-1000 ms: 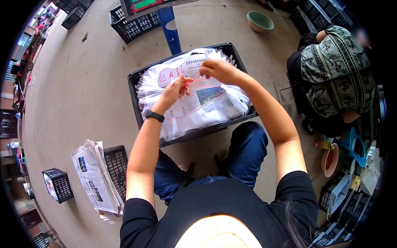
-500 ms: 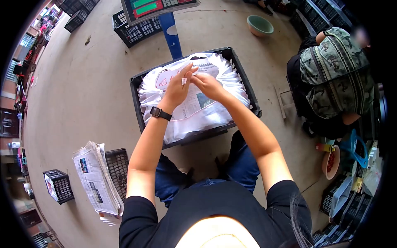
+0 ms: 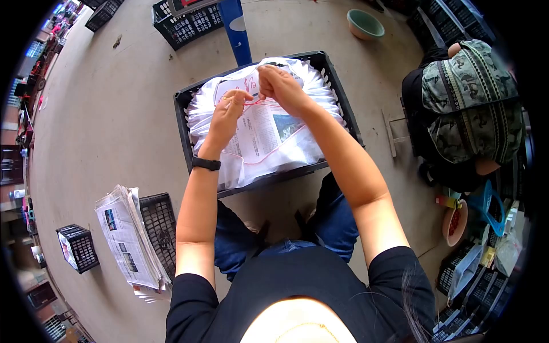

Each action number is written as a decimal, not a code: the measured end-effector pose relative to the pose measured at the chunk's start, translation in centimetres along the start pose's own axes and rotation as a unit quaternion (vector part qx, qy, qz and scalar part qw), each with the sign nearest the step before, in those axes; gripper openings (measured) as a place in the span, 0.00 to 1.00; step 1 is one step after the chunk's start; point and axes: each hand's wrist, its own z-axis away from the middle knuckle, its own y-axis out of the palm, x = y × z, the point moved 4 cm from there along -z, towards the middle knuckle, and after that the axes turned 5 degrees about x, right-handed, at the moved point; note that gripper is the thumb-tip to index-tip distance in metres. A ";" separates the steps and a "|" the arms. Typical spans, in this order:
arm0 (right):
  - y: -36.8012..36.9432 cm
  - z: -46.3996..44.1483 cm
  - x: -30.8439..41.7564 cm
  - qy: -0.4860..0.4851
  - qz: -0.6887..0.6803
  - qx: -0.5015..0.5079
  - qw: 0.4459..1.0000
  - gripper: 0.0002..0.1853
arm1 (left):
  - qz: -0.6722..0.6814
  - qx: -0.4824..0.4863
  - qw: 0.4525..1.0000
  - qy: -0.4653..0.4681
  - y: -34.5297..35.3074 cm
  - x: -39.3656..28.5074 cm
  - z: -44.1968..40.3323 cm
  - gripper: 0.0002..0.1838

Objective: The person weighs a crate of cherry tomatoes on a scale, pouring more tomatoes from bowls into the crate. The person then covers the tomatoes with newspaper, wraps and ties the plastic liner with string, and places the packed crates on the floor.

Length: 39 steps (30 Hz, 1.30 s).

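Note:
A black plastic crate (image 3: 182, 134) stands in front of my knees, lined with white plastic film (image 3: 320, 80) gathered at both sides. Newspaper (image 3: 254, 134) lies on top, inside the film. Over the paper, my left hand (image 3: 227, 111) pinches thin red string (image 3: 257, 103) between its fingertips. My right hand (image 3: 280, 88) is just right of it and a little farther forward, its fingers closed at the string. The two hands are slightly apart, with string between them.
A blue post (image 3: 235, 34) with a scale stands behind the crate. Newspapers (image 3: 128, 234) lean on another crate (image 3: 158, 223) at left. At right, a person (image 3: 469, 103) bends over near bowls and crates. A green bowl (image 3: 366, 24) sits at the back.
My hands, pressed together half a second ago, have separated, and red string shows between them. The view has shifted slightly.

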 end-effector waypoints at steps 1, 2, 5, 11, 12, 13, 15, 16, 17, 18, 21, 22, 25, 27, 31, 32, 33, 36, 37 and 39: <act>-1.3 0.1 -0.9 0.027 -0.053 -0.002 0.998 0.18 | 0.100 0.008 0.993 -0.069 0.4 0.7 0.0 0.26; -2.9 0.4 -2.3 0.054 -0.105 -0.004 0.993 0.18 | 0.173 0.015 0.982 -0.069 1.1 0.7 0.2 0.26; -0.8 1.1 0.6 0.022 -0.046 -0.024 0.998 0.17 | 0.318 0.050 0.946 -0.033 2.2 -2.0 0.1 0.27; -14.8 2.4 -1.0 0.060 0.024 -0.250 0.966 0.16 | 0.460 0.041 0.883 -0.086 -7.6 5.6 4.3 0.25; -17.7 5.4 -2.9 0.052 0.027 -0.273 0.960 0.18 | 0.476 -0.031 0.868 -0.141 -8.0 6.3 7.2 0.25; -16.7 6.1 -2.2 0.010 0.053 -0.257 0.965 0.17 | 0.495 -0.109 0.834 -0.217 -7.4 7.0 11.6 0.24; -12.9 5.9 2.0 -0.074 0.104 -0.222 0.967 0.17 | 0.325 -0.104 0.933 -0.113 -7.1 0.9 10.6 0.24; -10.6 3.3 6.3 -0.102 0.096 -0.154 0.978 0.18 | 0.369 -0.097 0.921 -0.073 -7.4 -3.3 8.2 0.24; -8.5 2.2 9.3 -0.073 0.107 -0.089 0.988 0.18 | 0.321 -0.019 0.946 -0.026 -7.7 -6.2 7.5 0.24; -9.2 2.2 9.2 -0.076 0.117 -0.108 0.984 0.18 | 0.316 -0.050 0.946 -0.047 -8.0 -5.3 7.9 0.24; -17.4 4.9 1.0 0.041 0.128 -0.278 0.951 0.17 | 0.373 -0.116 0.909 -0.144 -9.1 2.8 12.7 0.22; -17.9 5.8 -0.8 0.059 0.094 -0.286 0.952 0.17 | 0.405 -0.181 0.871 -0.211 -8.8 4.2 14.4 0.22; -15.9 4.1 2.5 0.025 0.046 -0.236 0.970 0.17 | 0.406 -0.168 0.881 -0.179 -10.1 3.4 12.8 0.22; -17.8 2.3 1.9 0.032 0.046 -0.238 0.970 0.17 | 0.449 -0.157 0.863 -0.174 -11.1 5.4 11.6 0.22; -18.5 4.5 0.0 0.055 0.095 -0.276 0.955 0.15 | 0.380 -0.168 0.886 -0.208 -9.2 4.3 13.6 0.23; -16.9 4.1 1.7 0.025 0.174 -0.233 0.956 0.14 | 0.345 -0.164 0.907 -0.176 -9.6 2.2 13.0 0.23; -14.3 3.4 3.4 -0.005 0.252 -0.188 0.949 0.14 | 0.309 -0.160 0.926 -0.144 -9.9 -0.4 12.2 0.24; -3.7 4.3 9.8 0.003 0.422 -0.036 0.906 0.10 | 0.200 -0.063 0.978 -0.003 -9.6 -7.3 7.6 0.24; -0.6 4.4 10.7 -0.117 0.576 0.083 0.805 0.10 | 0.150 -0.053 0.987 0.039 -8.3 -10.0 5.7 0.24; 5.6 5.5 10.8 -0.031 0.549 0.166 0.819 0.10 | 0.075 -0.030 0.993 0.081 -4.1 -14.1 2.2 0.26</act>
